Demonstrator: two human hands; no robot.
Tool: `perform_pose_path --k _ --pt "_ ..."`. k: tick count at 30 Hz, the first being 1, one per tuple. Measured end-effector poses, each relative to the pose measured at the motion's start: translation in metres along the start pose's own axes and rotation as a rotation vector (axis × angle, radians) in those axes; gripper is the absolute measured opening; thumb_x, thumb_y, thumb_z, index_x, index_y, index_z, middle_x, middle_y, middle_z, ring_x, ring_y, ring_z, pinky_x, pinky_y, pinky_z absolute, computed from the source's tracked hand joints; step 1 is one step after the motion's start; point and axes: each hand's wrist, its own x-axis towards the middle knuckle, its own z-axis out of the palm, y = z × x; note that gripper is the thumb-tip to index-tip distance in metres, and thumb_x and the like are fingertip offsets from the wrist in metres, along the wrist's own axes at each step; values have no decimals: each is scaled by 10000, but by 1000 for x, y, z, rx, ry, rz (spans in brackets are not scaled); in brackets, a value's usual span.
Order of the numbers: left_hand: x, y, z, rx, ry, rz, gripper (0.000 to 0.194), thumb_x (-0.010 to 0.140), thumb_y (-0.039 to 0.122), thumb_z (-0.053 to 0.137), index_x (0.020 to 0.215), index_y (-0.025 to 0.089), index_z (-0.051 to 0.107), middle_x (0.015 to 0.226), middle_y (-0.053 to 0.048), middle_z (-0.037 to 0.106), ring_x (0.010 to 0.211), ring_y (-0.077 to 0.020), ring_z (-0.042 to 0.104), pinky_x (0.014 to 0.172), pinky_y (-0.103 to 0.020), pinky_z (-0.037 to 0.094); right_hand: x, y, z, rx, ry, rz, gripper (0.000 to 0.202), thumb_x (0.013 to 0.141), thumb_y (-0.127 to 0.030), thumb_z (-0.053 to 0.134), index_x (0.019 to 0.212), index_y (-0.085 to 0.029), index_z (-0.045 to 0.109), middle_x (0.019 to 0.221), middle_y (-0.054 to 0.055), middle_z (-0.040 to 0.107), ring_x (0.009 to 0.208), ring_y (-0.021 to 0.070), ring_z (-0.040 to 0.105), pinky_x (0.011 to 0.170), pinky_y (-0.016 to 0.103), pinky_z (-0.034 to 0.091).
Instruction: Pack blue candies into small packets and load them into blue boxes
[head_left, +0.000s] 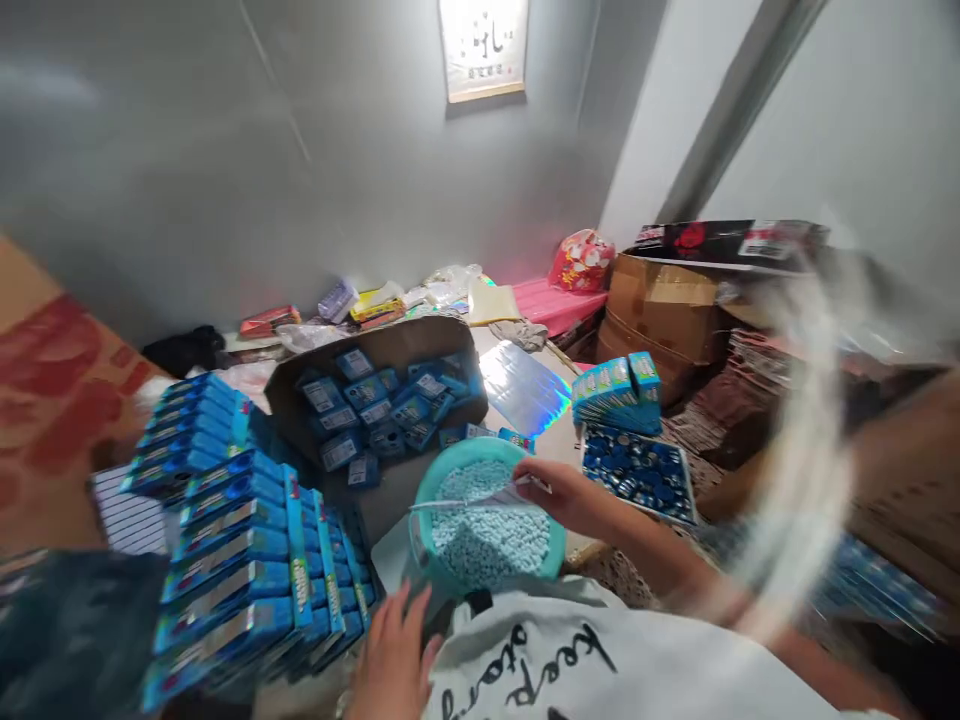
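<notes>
A turquoise basin [424, 490] full of small pale blue pellets [495, 540] stands in front of me. Over its rim, my right hand [559, 493] pinches a thin, whitish, see-through piece [472, 502] that stretches across the pellets; its exact kind is unclear. My left hand [395, 645] is held low beside my white shirt, fingers spread and nothing in them. To its left rise stacks of blue printed boxes [255, 560]. Behind the basin, a cardboard box [442, 335] lies open with many small blue packs [375, 400] inside.
Right of the basin, a tray [686, 490] holds blue round lids or tins, with more blue boxes [616, 390] behind it. Cardboard cartons [652, 310] stand farther right. A shiny silver sheet [525, 385] lies on the table. A blurred whitish loop [806, 450] crosses the right side.
</notes>
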Motion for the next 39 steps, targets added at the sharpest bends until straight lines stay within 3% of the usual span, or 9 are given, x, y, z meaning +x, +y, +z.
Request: perform_pose_path --k 2,4,6,9,13,19,28,34,39 --pt "23 31 -22 52 193 -85 502 913 317 523 1414 295 518 1452 -92 537 1341 -322 493 1023 -498 493 -5 -26 0 176 -5 -132 227 967 -376 506 1021 -218 660 842 25 655 742 166 568 653 266 439" --pt "45 52 -46 15 437 -152 603 940 326 520 1508 202 361 1502 -154 462 1411 -313 401 1102 -528 423 -8 -43 -5 323 45 -169 231 952 -407 534 1013 -233 673 799 30 638 675 168 545 587 273 426" --pt "59 60 -65 -60 468 -166 586 954 337 517 1496 179 361 1370 -162 588 1283 -280 548 1023 -482 507 -7 -52 -14 437 132 -159 240 920 -440 576 990 -234 676 760 33 626 627 169 532 534 274 410" --pt "60 56 -79 -173 414 -112 347 977 292 482 1307 245 579 1146 -71 713 1063 -199 675 905 -371 574 -2 -61 -26 549 254 -131 281 858 -487 644 939 -220 676 680 26 598 567 167 517 475 269 388" --pt "49 48 -83 -268 503 -63 238 954 284 540 1150 265 675 1094 -40 719 1033 -169 676 912 -315 564 7 -68 -31 608 320 -101 325 836 -523 672 922 -210 666 613 8 560 497 151 475 429 261 348" --pt "40 42 -88 -475 431 -266 294 905 397 617 1161 272 690 1092 -58 711 937 -185 696 684 -258 600 17 -65 -21 633 365 -149 275 881 -473 654 980 -217 640 607 -22 527 515 141 470 459 255 364" --pt "26 38 -89 -105 829 -62 320 871 222 678 1188 253 700 1001 -53 756 870 -177 720 773 -260 572 23 -60 -16 659 362 -160 282 885 -464 656 1000 -207 637 670 -12 532 535 123 443 437 233 327" --pt "24 39 -86 -118 812 -189 272 878 291 670 1141 241 717 1061 -58 754 956 -194 720 878 -289 566 23 -60 -12 725 316 -139 307 866 -476 677 994 -199 645 696 -1 542 535 114 451 428 217 327" --pt "25 40 -82 -432 701 -494 356 832 464 687 1094 225 730 1029 -75 760 904 -223 731 799 -316 598 25 -58 -13 743 309 -144 313 852 -474 694 981 -192 652 703 2 548 536 113 456 421 213 322"
